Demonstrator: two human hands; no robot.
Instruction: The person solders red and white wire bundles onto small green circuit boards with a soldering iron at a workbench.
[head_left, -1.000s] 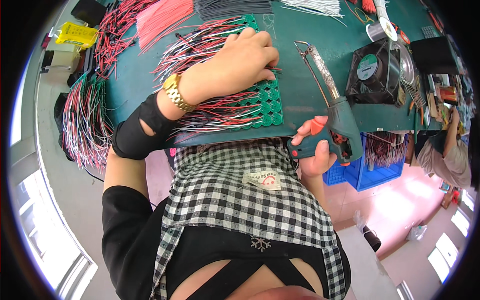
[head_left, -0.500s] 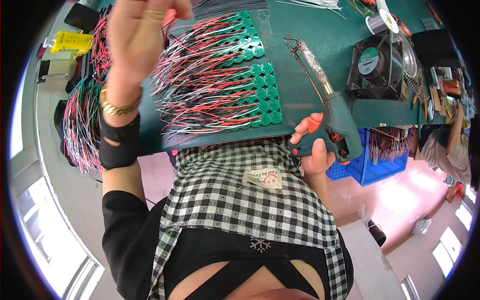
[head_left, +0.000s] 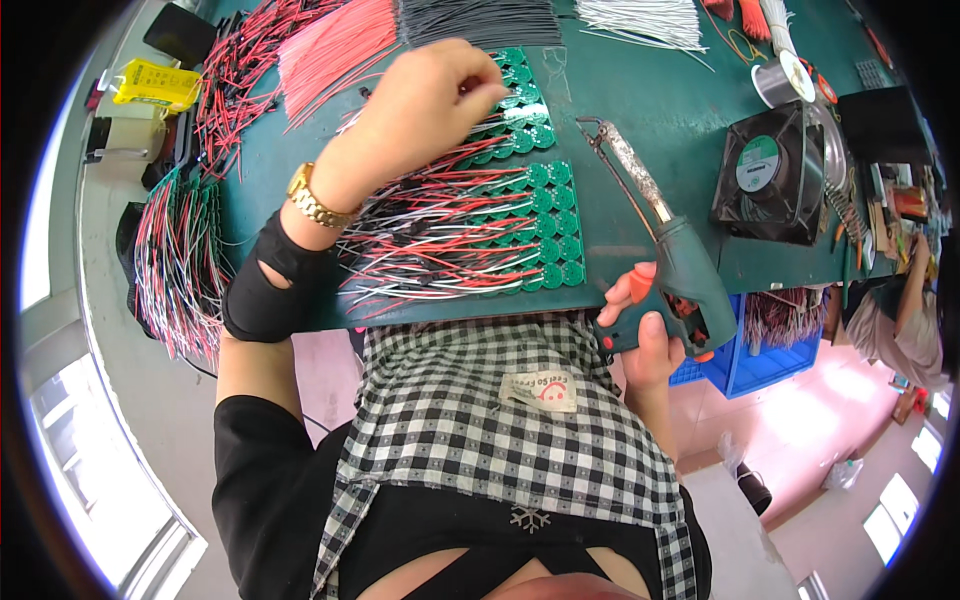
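Note:
My right hand (head_left: pixel 648 355) is wrapped round the handle of a dark green soldering gun (head_left: pixel 692 275) with an orange trigger. Its long metal tip and thin feed tube point up and away over the table. My left hand (head_left: pixel 428 98) hovers over the upper panel of round green circuit boards (head_left: pixel 530 118), with thumb and fingers pinched together; whatever they hold is too small to make out. Nearer me lies a second panel of circuit boards (head_left: pixel 552 225). Red, black and white wires (head_left: pixel 440 245) fan out leftward from it.
Bundles of red wires (head_left: pixel 335 50), black wires (head_left: pixel 480 22) and white wires (head_left: pixel 645 22) lie along the far side. A solder spool (head_left: pixel 783 78) and a black fan (head_left: pixel 768 175) stand at right. Wired boards (head_left: pixel 180 260) hang at left. A blue crate (head_left: pixel 770 360) sits below the table.
My left hand has come from the far left across to the upper board panel, with its fingers pinched. The right hand keeps its hold on the soldering gun. The whole view has shifted slightly.

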